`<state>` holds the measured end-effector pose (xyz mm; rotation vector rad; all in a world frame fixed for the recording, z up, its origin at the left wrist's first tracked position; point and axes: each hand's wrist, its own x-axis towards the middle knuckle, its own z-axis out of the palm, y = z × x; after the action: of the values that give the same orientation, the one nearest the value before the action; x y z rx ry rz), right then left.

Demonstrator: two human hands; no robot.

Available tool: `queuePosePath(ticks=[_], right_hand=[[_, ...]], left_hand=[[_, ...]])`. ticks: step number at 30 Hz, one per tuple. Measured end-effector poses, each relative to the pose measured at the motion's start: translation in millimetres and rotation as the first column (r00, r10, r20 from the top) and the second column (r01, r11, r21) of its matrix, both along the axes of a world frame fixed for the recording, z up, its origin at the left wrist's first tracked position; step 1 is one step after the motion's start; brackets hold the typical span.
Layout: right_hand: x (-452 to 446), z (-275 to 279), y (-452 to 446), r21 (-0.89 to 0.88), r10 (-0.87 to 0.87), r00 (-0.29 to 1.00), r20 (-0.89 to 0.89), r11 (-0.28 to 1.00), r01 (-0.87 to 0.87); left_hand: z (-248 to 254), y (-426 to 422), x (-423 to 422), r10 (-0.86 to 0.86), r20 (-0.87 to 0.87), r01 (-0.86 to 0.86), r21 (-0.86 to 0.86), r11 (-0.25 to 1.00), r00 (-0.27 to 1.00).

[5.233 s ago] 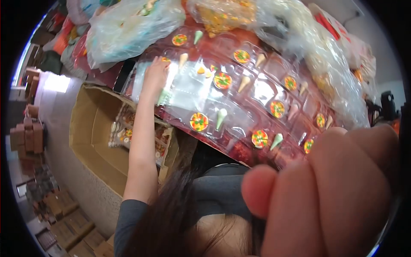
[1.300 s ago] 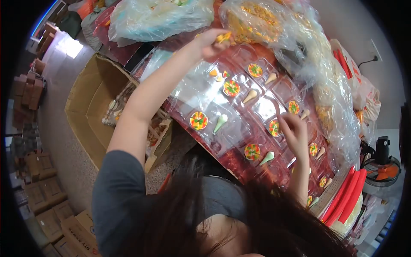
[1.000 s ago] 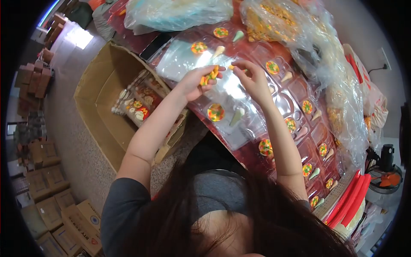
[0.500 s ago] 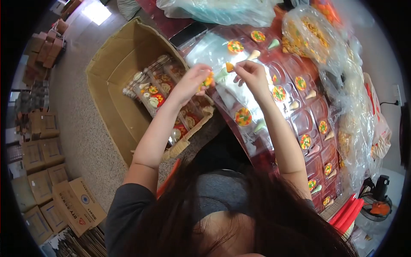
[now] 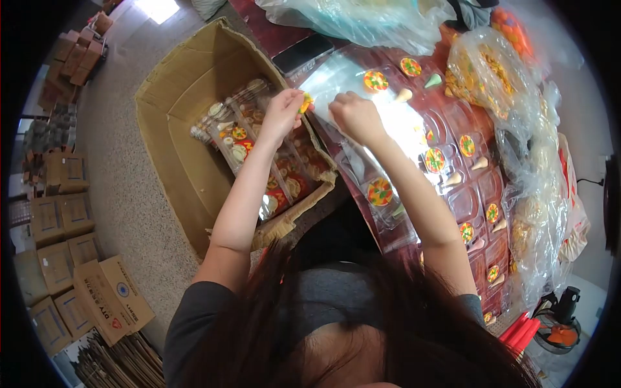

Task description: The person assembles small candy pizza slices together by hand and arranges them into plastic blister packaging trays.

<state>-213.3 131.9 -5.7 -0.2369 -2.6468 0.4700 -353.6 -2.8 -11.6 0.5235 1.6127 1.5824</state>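
Observation:
My left hand is closed around small yellow-orange toy pieces, over the edge of the cardboard box. To its right, my right hand has its fingers curled down over the clear plastic trays; whatever its fingertips hold is hidden. Round toy pizzas and toy ice cream cones lie in several tray compartments. Glare whitens the tray beside my right hand.
An open cardboard box with packed toy sets stands left of the red table. A dark phone and plastic bags lie at the back. More bags line the right; a fan stands lower right.
Both hands first came together over the trays with yellow-orange pieces. Since then my right hand has turned, its fingers curling down, and its piece no longer shows. The view has shifted toward the box.

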Motion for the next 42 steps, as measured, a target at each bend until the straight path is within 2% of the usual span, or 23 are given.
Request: queuePosePath(ticks=[2, 3, 7, 8, 10, 12, 13, 17, 23, 27, 28, 32, 38, 42], right_hand=[[0.4, -0.5, -2.9, 0.329, 0.002, 0.989, 0.151, 0.943, -0.052], [0.1, -1.3, -1.4, 0.326, 0.004, 0.988, 0.153, 0.944, -0.054], [7.3, -1.4, 7.8, 0.097, 0.011, 0.999, 0.052, 0.995, -0.016], [7.5, 0.7, 8.0, 0.094, 0.010, 0.998, 0.054, 0.995, -0.015], [6.9, 6.9, 10.2, -0.129, -0.038, 0.997, 0.066, 0.991, 0.046], [6.0, 11.9, 11.5, -0.344, -0.081, 0.993, 0.090, 0.933, 0.108], [4.5, 13.0, 11.3, -0.346, -0.083, 0.992, 0.091, 0.932, 0.109], [-7.8, 14.7, 10.1, -0.643, -0.013, 1.000, -0.007, 0.766, 0.005], [-11.2, -2.3, 26.2, -0.714, -0.147, 0.989, -0.030, 0.696, 0.081], [-6.3, -6.8, 15.9, -0.337, -0.293, 0.948, 0.121, 0.887, 0.317], [-5.7, -8.6, 14.0, -0.337, -0.292, 0.949, 0.120, 0.887, 0.316], [-4.3, -15.4, 6.8, 0.053, -0.320, 0.947, 0.022, 0.947, 0.318], [-4.4, -10.5, 13.3, 0.039, -0.160, 0.986, -0.045, 0.986, 0.162], [-4.4, -11.2, 21.5, 0.088, -0.121, 0.990, 0.067, 0.990, 0.114]], left_hand=[[-1.1, 1.2, 0.2, 0.024, -0.039, -0.025, -0.012, 1.000, 0.999], [-1.4, 1.8, -0.2, 0.026, -0.037, -0.027, -0.015, 1.000, 0.999], [1.5, 1.3, 1.2, -0.036, -0.035, 0.035, -0.019, 0.999, 0.999], [2.8, 2.0, 2.2, -0.038, -0.033, 0.037, -0.023, 0.999, 0.999], [6.6, 4.6, 3.6, -0.085, -0.041, 0.084, -0.040, 0.996, 0.996], [7.9, 6.4, 5.5, -0.132, -0.047, 0.129, -0.058, 0.990, 0.990], [6.6, 7.4, 6.5, -0.133, -0.046, 0.131, -0.060, 0.990, 0.990], [-0.1, 13.0, 9.4, -0.217, -0.068, 0.213, -0.060, 0.975, 0.974], [4.1, 13.8, 10.3, -0.019, -0.002, 0.019, -0.008, 1.000, 1.000], [11.7, 12.2, 6.5, 0.004, 0.359, -0.041, 0.094, 0.995, 0.933], [11.5, 11.8, 5.3, 0.005, 0.359, -0.042, 0.095, 0.995, 0.933], [7.9, 8.4, 2.0, -0.046, 0.391, -0.009, 0.137, 0.991, 0.919], [3.8, 8.9, 4.5, -0.073, 0.312, 0.027, 0.150, 0.988, 0.947], [3.4, 8.5, 5.2, -0.095, 0.278, 0.052, 0.156, 0.986, 0.956]])
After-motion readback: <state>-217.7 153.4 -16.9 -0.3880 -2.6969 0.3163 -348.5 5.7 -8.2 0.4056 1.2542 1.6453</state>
